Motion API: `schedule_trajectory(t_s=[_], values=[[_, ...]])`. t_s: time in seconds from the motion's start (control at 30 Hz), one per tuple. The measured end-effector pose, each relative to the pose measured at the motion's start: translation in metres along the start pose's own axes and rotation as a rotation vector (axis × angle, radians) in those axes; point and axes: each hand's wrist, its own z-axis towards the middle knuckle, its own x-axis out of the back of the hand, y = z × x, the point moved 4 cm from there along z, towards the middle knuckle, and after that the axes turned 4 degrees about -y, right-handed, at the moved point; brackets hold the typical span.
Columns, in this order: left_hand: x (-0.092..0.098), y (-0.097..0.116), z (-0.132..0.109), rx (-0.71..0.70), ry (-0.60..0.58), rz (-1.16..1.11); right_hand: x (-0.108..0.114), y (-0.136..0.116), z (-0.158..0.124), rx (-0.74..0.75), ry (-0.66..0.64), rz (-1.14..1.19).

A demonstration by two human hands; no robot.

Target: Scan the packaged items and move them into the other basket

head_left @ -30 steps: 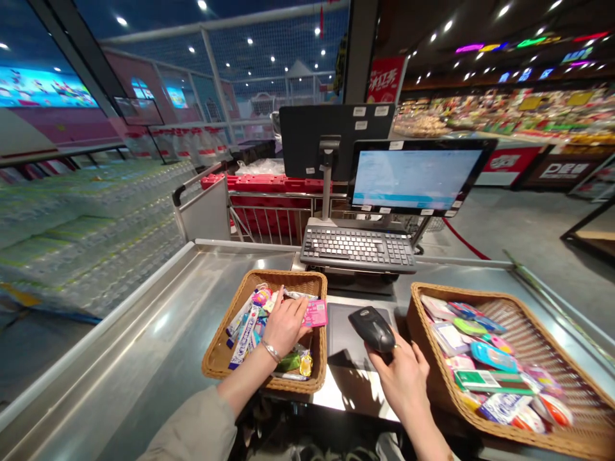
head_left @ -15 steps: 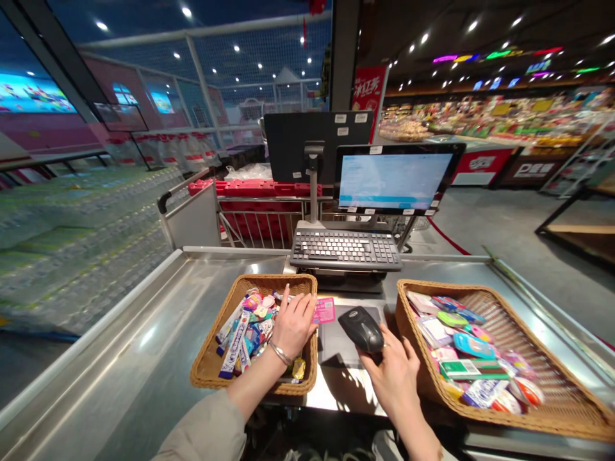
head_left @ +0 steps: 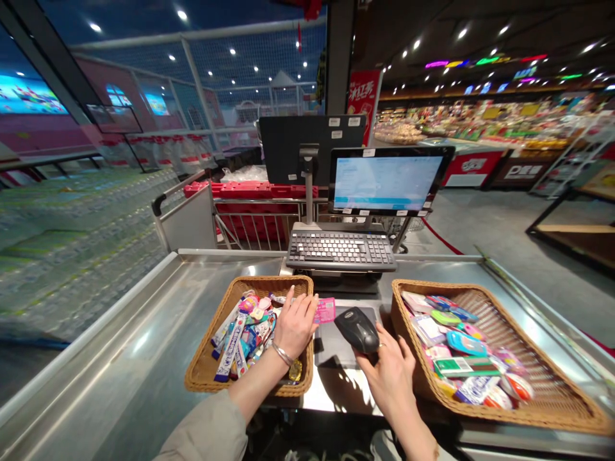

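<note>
My left hand [head_left: 296, 323] is over the right side of the left wicker basket [head_left: 202, 378], closed on a small pink packet [head_left: 326, 310] that sticks out past the rim with its printed side up. Wrapped snack bars [head_left: 232, 346] and other small sweets lie in that basket. My right hand [head_left: 390, 368] grips a black barcode scanner [head_left: 358, 329] whose head points left toward the packet. The right wicker basket [head_left: 567, 400], just beyond my right hand, holds several colourful small packages [head_left: 466, 343].
A keyboard [head_left: 342, 248] stands behind the baskets, with a lit monitor [head_left: 387, 182] and a second dark screen [head_left: 283, 144] above it. Both baskets rest on a metal counter [head_left: 148, 307]. Behind it is a shopping cart [head_left: 254, 224]; stacked bottle packs [head_left: 96, 256] line the left.
The view has shifted slightly, so everything sits a little further left. Both hands keep their hold, and the packet and scanner stay nearly the same relative to each other.
</note>
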Motion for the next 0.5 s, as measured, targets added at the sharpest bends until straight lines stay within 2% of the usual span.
schedule_trajectory(t_s=[0.5], values=[[-0.0026, 0.0023, 0.0059, 0.025, -0.028, -0.033, 0.0032, 0.0009, 0.0009, 0.009, -0.042, 0.015]])
